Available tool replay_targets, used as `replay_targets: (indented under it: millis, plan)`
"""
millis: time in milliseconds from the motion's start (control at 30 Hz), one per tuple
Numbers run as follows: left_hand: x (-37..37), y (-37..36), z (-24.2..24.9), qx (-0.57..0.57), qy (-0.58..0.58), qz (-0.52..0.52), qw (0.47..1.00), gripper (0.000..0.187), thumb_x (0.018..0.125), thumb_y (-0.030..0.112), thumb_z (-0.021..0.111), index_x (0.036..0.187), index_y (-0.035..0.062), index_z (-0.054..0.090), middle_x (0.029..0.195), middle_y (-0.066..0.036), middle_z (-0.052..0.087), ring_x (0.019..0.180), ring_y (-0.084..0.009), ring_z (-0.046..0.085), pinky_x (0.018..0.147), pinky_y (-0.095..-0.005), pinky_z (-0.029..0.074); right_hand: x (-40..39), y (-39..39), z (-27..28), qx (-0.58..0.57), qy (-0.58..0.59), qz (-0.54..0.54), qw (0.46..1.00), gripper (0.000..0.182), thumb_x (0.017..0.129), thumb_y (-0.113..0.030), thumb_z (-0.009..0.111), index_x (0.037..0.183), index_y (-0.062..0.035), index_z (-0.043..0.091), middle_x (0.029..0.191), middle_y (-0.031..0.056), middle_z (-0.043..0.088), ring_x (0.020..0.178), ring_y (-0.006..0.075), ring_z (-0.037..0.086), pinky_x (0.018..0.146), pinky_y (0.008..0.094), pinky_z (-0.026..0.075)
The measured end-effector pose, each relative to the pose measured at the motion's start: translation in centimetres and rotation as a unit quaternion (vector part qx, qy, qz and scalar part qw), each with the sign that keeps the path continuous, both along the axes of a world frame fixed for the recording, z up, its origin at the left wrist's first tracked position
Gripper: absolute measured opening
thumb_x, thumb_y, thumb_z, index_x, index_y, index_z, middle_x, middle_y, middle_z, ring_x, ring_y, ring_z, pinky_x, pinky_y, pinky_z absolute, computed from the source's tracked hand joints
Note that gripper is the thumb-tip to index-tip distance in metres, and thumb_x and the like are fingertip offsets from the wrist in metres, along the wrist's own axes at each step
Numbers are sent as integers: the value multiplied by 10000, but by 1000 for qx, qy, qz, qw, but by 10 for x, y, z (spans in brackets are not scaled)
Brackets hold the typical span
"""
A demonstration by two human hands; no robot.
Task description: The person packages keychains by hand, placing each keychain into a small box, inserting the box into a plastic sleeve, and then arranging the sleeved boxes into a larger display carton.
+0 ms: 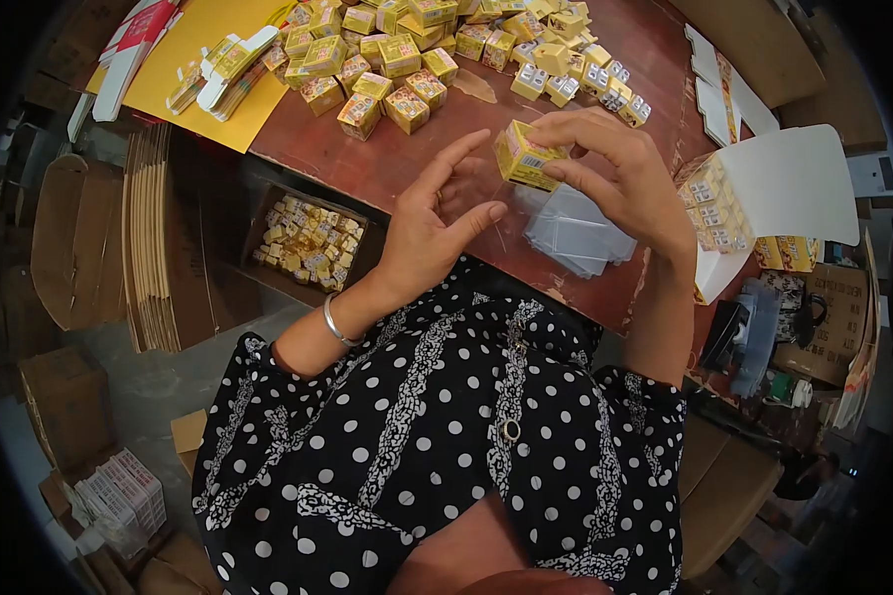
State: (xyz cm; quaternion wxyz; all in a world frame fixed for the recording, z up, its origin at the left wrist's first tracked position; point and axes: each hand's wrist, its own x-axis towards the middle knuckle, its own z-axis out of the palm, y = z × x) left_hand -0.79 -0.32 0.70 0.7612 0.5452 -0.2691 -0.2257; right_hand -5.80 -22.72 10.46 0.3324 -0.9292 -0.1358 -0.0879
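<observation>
Between thumb and fingers, my right hand (615, 169) grips a small yellow printed box (526, 157) above the red table (357, 174). Its barcode side faces me. To the left of that box is my left hand (432, 223), its thumb and fingers apart and holding nothing. Beneath my right hand lie clear plastic sheets or sleeves (577, 233). A pile of similar yellow boxes (377, 69) covers the back of the table, and small yellow-and-white pieces (595, 79) lie at its right end.
An open white carton (794, 188) with rows of small pieces stands at the right. Flat printed cartons (230, 74) lie on a yellow sheet (149, 79) at back left. Below the table's left edge is a box of small pieces (308, 243), beside folded cardboard (149, 238).
</observation>
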Motion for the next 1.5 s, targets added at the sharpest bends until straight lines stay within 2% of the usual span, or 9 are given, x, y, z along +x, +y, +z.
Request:
replay_targets:
  millis: [467,567,633,767,833,1133,1267,1367,1500]
  plan:
    - [-1,-6,6,-35,17,-5,999,647,942,22,690,1518,57,398,1281,-114,561,1149,-168,608,967,-286,521,0,3,-28,55,9,-2,998,265,865,-62,735,1121,2,712,1173,108,718,1116,245,649,952,353,508]
    - [-1,-9,7,-32,16,-11,999,602,972,44,659,1513,44,397,1291,-116,574,1142,-160,612,955,-279,525,-1,6,-38,29,-95,15,995,299,893,-149,736,1181,-71,710,1161,75,711,1082,235,645,893,348,528]
    - [1,-11,3,-35,13,-8,999,539,996,65,633,1489,35,418,1294,-111,589,1137,-148,613,948,-275,529,-13,19,-34,114,-81,-101,985,417,894,-163,751,1293,-93,651,1263,74,658,1134,204,625,869,326,537]
    - [-3,-16,2,-67,40,-15,997,477,1003,73,624,1445,23,450,1278,-96,600,1136,-143,616,947,-277,530,-34,28,-59,325,7,-155,933,476,903,-153,756,1339,-69,586,1334,98,597,1169,174,606,862,307,543]
    - [-8,-18,-4,-70,64,-55,994,411,1001,66,626,1384,16,485,1267,-90,607,1148,-143,616,950,-278,530,-42,33,-77,418,54,-114,900,416,925,-115,727,1296,-20,563,1343,144,581,1190,190,602,895,316,545]
    - [-20,-19,-19,-106,129,-112,980,382,942,-6,680,1284,2,510,1285,-90,545,1155,-173,621,954,-279,550,-74,43,-109,479,-45,-129,867,190,967,-87,648,1097,-6,535,1244,178,632,1215,217,565,1041,376,466]
    - [-29,-16,-19,-95,159,-121,975,381,931,-20,687,1273,6,522,1255,-87,574,1146,-157,620,949,-278,547,-78,36,-108,474,-66,-133,868,161,945,-72,676,1035,-17,553,1175,140,651,1140,193,581,1006,356,477]
    - [-36,-10,-25,-38,138,-143,979,376,930,-9,696,1268,11,532,1205,-72,602,1120,-133,623,931,-269,543,-86,29,-106,479,30,-87,873,158,903,-47,724,974,-24,584,1084,98,651,1072,169,596,971,322,485]
    - [-40,-4,-28,-21,134,-159,978,361,929,9,709,1252,10,548,1154,-41,617,1083,-106,625,903,-246,532,-91,42,-83,469,136,-163,858,158,869,-45,766,925,-18,621,1011,67,640,1010,141,616,940,296,496]
